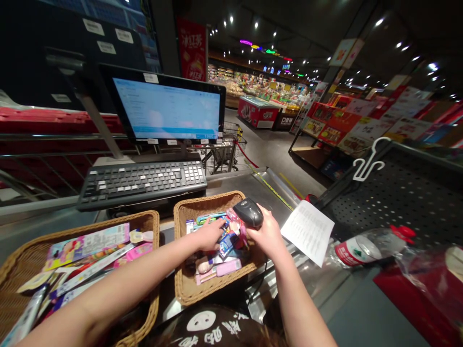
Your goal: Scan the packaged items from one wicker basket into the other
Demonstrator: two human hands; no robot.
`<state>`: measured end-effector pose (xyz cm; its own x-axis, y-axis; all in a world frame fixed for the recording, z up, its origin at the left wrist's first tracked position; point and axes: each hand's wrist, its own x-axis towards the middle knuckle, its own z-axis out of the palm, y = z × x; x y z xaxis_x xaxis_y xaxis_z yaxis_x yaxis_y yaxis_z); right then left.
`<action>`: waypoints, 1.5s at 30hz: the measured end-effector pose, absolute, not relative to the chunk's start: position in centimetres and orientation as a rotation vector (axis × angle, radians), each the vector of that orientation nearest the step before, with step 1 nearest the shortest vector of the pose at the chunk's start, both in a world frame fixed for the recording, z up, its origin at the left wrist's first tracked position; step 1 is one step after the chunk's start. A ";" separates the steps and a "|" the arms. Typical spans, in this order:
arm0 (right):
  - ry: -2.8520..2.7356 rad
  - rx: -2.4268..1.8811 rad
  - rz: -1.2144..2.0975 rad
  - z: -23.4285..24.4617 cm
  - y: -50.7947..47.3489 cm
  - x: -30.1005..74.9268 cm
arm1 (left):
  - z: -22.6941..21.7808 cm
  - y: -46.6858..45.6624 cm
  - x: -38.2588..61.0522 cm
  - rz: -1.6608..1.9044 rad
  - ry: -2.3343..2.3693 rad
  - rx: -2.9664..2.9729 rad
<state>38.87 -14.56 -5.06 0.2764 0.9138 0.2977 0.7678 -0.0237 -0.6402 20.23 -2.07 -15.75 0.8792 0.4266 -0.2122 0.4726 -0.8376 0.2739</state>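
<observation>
A black barcode scanner (249, 212) is gripped in my right hand (265, 233), over the right side of a wicker basket (180, 284). My left hand (210, 234) reaches into the same basket, touching small packaged goods. Its fingers are partly bent among the packets, and I cannot tell whether they grip one. Just beside them lies a blue packet (227, 243). Nearer to me in the basket is a pink package (228, 268). A second wicker basket (155, 279), at the left, holds several packaged items, including a colourful flat pack (104, 239); my left forearm crosses above it.
Behind the baskets stand a black keyboard (144, 179) and a lit monitor (170, 113). To the right are a printed paper sheet (309, 231), a clear plastic bottle (372, 246) with a red cap, and a white hanger (369, 161) on a black perforated panel (408, 193).
</observation>
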 end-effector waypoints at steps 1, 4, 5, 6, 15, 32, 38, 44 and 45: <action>-1.524 -1.818 0.250 -5.0 -14.5 38.9 | -16.1 -2.0 20.4 -0.208 0.733 2.721; -1.525 -1.811 0.231 -5.1 -14.4 39.0 | -17.2 -2.3 21.1 -0.237 0.889 2.694; -1.526 -1.809 0.226 -5.1 -14.4 39.0 | -17.7 -2.6 21.4 -0.246 0.931 2.686; -1.528 -1.806 0.223 -5.1 -14.4 39.0 | -18.1 -3.0 21.8 -0.255 0.961 2.680; -1.553 -1.793 0.222 -4.7 -14.2 38.7 | -17.8 -5.4 23.7 -0.179 0.949 2.690; -1.625 -1.748 0.176 -3.5 -13.6 36.4 | -7.7 -1.6 14.3 0.604 0.907 2.763; -1.732 -1.643 0.087 -1.4 -13.0 33.9 | -4.2 -0.3 9.3 0.799 1.020 2.802; -1.821 -1.510 0.026 0.8 -11.8 29.7 | -1.5 0.9 4.8 1.027 1.180 2.780; -1.831 -1.484 0.030 1.2 -11.6 28.9 | -1.1 1.0 4.1 1.059 1.199 2.782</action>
